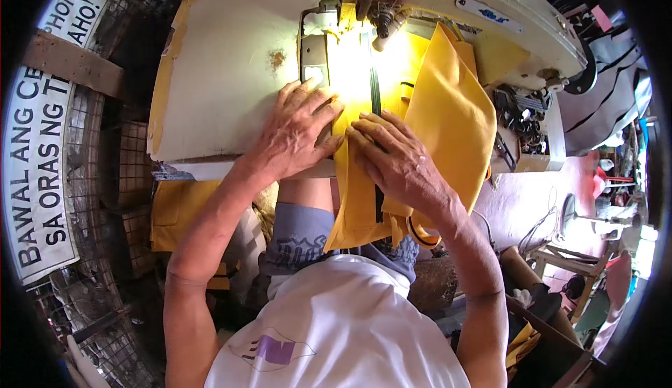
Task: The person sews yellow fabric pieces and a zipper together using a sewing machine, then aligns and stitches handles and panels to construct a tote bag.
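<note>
A yellow fabric piece [358, 206] with a black zipper [375, 87] running along it lies under the lit needle area of a sewing machine [448, 0]. My left hand [297, 125] rests on the machine's bed, fingers spread, its fingertips touching the left edge of the fabric. On the fabric beside the zipper is my right hand [399, 153], its fingers bent together on the cloth and its thumb partly hidden. To the right, a large fold of the yellow fabric stands up. Bright lamp light washes out the detail around the presser foot.
The pale sewing table [224, 66] extends left. More yellow fabric [178, 213] hangs below it. A printed sign [38, 171] is fixed on wire mesh at the far left. Small dark items [521, 118] lie right of the machine, and a wooden stool [574, 265] stands farther right.
</note>
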Demonstrator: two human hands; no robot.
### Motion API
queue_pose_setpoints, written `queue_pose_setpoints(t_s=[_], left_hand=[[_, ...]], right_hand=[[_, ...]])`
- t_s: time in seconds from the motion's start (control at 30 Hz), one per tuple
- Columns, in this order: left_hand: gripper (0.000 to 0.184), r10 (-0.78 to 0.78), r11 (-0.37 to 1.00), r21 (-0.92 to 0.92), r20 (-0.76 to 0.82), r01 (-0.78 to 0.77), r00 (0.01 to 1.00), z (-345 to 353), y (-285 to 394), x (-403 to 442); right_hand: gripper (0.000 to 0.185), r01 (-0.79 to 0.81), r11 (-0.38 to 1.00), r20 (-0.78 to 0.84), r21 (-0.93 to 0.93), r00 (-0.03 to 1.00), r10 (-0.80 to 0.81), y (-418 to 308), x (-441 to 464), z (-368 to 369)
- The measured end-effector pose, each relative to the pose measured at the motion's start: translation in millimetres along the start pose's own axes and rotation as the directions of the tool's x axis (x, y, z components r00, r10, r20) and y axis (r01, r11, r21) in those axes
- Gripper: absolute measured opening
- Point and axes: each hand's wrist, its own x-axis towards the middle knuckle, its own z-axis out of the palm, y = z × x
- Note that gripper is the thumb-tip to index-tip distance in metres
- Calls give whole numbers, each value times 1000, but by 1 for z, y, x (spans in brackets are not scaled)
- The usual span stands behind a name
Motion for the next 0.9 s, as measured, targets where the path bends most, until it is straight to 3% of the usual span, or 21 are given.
queue_pose_setpoints(t_s=[0.2, 0.43, 0.73, 0.83, 0.9], left_hand=[[59, 15, 996, 85, 48, -19, 999, 0, -27, 29], [54, 154, 988, -36, 90, -151, 984, -4, -42, 40], [59, 136, 988, -85, 99, -127, 986, -2, -50, 41], [52, 171, 982, -76, -31, -173, 985, 1, -55, 51], [52, 149, 986, -71, -28, -150, 989, 2, -56, 51]], right_hand=[[46, -79, 996, 57, -44, 995, 81, -12, -2, -6], [48, -114, 993, 83, -26, 990, 116, -13, -1, -5], [56, -136, 991, 191, -17, 972, 137, -7, 4, -12], [55, -123, 992, 181, -26, 975, 126, 1, 11, -11], [54, -124, 992, 185, -22, 975, 126, 4, 16, -12]])
